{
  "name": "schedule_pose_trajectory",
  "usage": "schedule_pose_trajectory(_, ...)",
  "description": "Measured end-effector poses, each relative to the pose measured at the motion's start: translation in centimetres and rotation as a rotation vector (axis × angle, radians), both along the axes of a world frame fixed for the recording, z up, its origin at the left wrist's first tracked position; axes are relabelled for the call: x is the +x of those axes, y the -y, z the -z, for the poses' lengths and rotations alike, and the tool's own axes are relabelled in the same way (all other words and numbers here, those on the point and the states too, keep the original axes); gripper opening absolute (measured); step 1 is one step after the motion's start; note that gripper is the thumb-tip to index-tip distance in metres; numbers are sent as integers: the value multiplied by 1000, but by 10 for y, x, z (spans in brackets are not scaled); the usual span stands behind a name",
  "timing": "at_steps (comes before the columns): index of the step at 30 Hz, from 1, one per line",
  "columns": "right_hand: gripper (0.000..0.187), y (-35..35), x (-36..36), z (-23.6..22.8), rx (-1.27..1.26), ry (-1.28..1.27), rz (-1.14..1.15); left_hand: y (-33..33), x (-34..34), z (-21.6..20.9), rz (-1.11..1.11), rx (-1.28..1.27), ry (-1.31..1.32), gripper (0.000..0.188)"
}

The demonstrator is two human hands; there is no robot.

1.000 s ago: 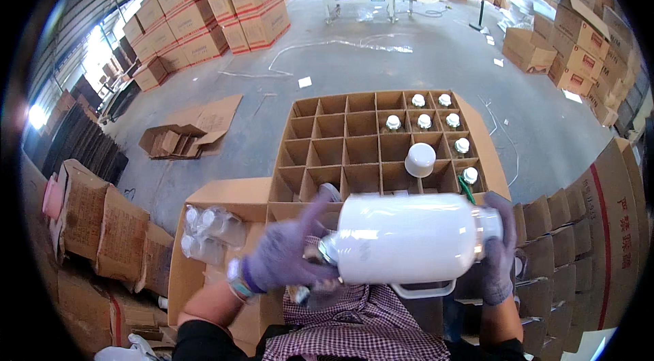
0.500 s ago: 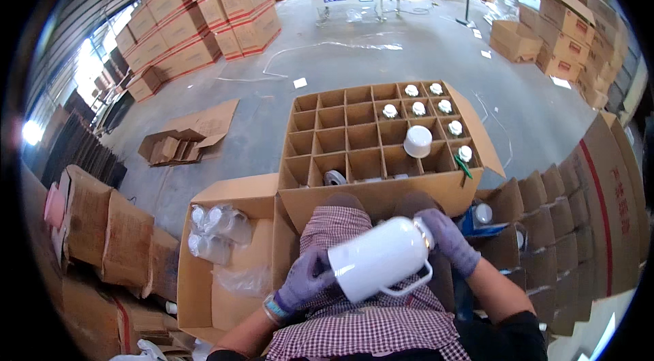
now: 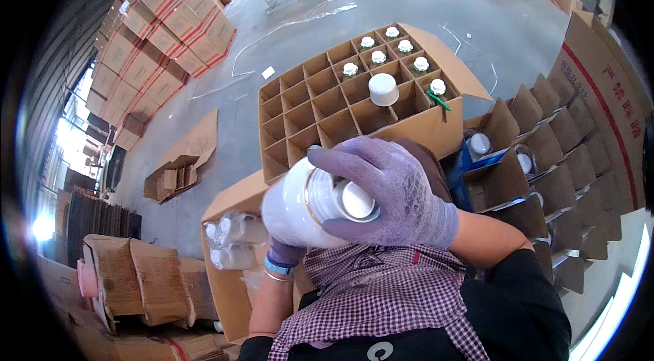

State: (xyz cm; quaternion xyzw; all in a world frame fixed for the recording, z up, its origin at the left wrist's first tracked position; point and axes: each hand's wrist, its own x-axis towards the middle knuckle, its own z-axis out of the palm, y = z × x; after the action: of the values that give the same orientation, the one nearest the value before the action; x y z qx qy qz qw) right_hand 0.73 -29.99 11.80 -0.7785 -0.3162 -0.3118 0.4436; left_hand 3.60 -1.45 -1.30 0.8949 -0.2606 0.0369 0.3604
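I hold a white thermos jug (image 3: pixel 289 208) tilted over my lap, its open neck turned up toward me. My right hand (image 3: pixel 402 191), in a purple-grey glove, is closed around the neck with fingers spread along its rim. A white round piece (image 3: pixel 357 199) shows inside the mouth. Behind and under the body, my gloved left hand (image 3: pixel 285 253) supports the jug; its fingers are mostly hidden. Just beyond stands a divided carton (image 3: pixel 426 128) with several white-capped bottles (image 3: pixel 379 57), a white cup (image 3: pixel 383 90) and a green tool (image 3: pixel 438 100) at its near right corner.
An open carton (image 3: pixel 228 293) at my left holds clear plastic-wrapped cups (image 3: pixel 235 231). To the right, another divided carton (image 3: pixel 545 136) holds several white-topped items. A flattened box (image 3: pixel 180 170) lies on the floor; stacked cartons (image 3: pixel 170 20) rise at the far left.
The jug has come up and turned so its mouth points toward me. My right hand has moved left and up with it, while my left hand has slipped behind the body. The view has tilted.
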Motion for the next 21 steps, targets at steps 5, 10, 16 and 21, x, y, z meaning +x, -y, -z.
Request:
schedule_pose_trajectory(5, 75, -8, 2, 3, 129, -115, -170, 21, -13, 23, 72, -798, -614, 86)
schedule_pose_trajectory(10, 69, -17, -2, 3, 203, -77, -87, 32, -28, 18, -67, -898, -412, 86)
schedule_pose_trajectory(16, 68, -30, -5, 4, 417, -81, -267, 21, -34, 9, -151, -946, -350, 86)
schedule_pose_trajectory(21, 76, -37, -3, 1, 321, -73, -401, 7, -46, 4, -171, -950, -395, 86)
